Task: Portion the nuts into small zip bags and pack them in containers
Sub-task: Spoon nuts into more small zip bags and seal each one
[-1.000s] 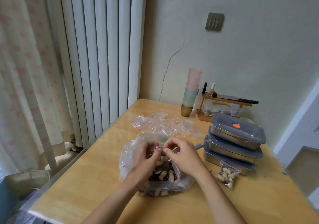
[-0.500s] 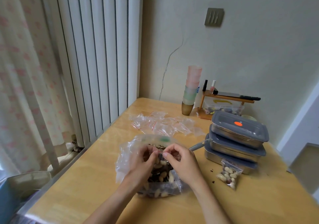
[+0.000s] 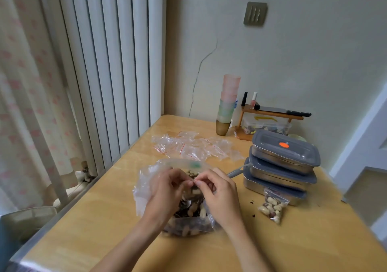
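A large clear bag of mixed nuts lies open on the wooden table. Above its mouth my left hand and my right hand meet fingertip to fingertip, pinching a small zip bag between them; the bag itself is mostly hidden by my fingers. A filled small zip bag of nuts leans against the bottom of three stacked steel containers with grey lids. A heap of empty small zip bags lies farther back.
Stacked pastel cups stand by the wall beside a small wooden shelf holding bottles and a knife, with a clear box under it. Vertical blinds and a curtain border the table's left edge. Crumbs lie near the filled bag.
My hands have dropped slightly and closed in over the large bag's mouth, fingertips now touching. The view has tilted a little; nothing else on the table moved.
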The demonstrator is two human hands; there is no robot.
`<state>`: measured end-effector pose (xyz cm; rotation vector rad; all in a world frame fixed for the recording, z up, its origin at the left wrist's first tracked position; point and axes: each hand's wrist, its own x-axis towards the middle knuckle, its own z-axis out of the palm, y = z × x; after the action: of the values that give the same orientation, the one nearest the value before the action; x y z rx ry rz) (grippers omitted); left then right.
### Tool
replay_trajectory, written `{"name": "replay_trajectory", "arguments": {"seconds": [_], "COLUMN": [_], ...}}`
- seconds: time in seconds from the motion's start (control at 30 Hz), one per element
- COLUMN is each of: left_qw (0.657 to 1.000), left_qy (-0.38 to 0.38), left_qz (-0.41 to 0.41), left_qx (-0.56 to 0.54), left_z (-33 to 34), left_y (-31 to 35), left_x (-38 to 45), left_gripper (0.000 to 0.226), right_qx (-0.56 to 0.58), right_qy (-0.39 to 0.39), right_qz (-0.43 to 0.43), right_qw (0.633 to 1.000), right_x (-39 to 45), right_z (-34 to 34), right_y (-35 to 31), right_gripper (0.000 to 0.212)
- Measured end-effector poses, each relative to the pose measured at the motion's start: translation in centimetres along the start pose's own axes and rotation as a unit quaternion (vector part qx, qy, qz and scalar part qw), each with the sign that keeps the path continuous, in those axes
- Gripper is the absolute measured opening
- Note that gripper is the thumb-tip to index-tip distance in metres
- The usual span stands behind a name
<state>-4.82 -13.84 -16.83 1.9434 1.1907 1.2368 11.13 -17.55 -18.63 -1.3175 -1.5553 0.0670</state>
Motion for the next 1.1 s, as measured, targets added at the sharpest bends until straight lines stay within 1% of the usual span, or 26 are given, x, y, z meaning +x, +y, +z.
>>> {"name": "replay_trajectory", "arguments": {"seconds": [0.1,0.27,0.33,0.4,0.5,0.57,0.63,0.7,0.77,0.93,1.03,1.1], "left_qw": [1.000,0.999,1.000,0.999,0.994,0.992,0.988,0.981,0.976,0.969,0.959,0.952], "left_qy": [-0.008,-0.027,-0.020,-0.008,-0.024,-0.032,-0.048,-0.071,-0.079,-0.068,-0.065,-0.075], "left_qz": [-0.009,0.017,0.014,-0.005,-0.051,-0.059,-0.052,-0.057,-0.069,-0.073,-0.077,-0.076], "left_qx": [-0.019,-0.005,-0.011,-0.031,-0.090,-0.110,-0.135,-0.169,-0.190,-0.225,-0.266,-0.286], "left_z": [-0.4,-0.2,-0.2,-0.1,-0.1,-0.1,0.0,0.3,0.7,1.1,1.2,1.2], "left_y": [0.7,0.9,0.9,0.9,0.8,0.8,0.6,0.6,0.4,0.5,1.2,2.2], "left_x": [0.1,-0.1,-0.2,-0.4,-0.6,-0.7,-0.7,-1.0,-1.1,-1.0,-0.6,-0.1], "left_gripper": [0.018,0.016,0.016,0.017,0.012,0.011,0.012,0.014,0.015,0.016,0.015,0.014], "right_qx": [0.022,0.040,0.074,0.137,0.180,0.186,0.202,0.220,0.226,0.194,0.188,0.164], "right_qy": [0.004,0.004,0.000,-0.004,-0.018,-0.036,-0.046,-0.045,-0.038,-0.027,-0.051,-0.063], "right_qz": [-0.009,0.012,0.043,0.094,0.140,0.143,0.141,0.143,0.144,0.122,0.112,0.101], "right_qw": [1.000,0.999,0.996,0.986,0.973,0.971,0.968,0.964,0.963,0.973,0.974,0.979], "right_x": [0.0,0.0,-0.1,-0.1,0.0,0.1,0.0,-0.1,0.0,0.0,0.5,1.2], "right_z": [-0.3,-0.1,0.0,-0.1,-0.8,-1.0,-0.9,-0.5,-0.3,-0.9,-2.2,-3.7], "right_y": [-0.2,-0.1,0.1,0.4,1.0,1.1,1.0,0.7,0.6,0.4,-0.6,-1.1], "right_gripper": [0.017,0.016,0.012,0.007,0.011,0.013,0.009,0.008,0.009,0.008,0.006,0.004]}}
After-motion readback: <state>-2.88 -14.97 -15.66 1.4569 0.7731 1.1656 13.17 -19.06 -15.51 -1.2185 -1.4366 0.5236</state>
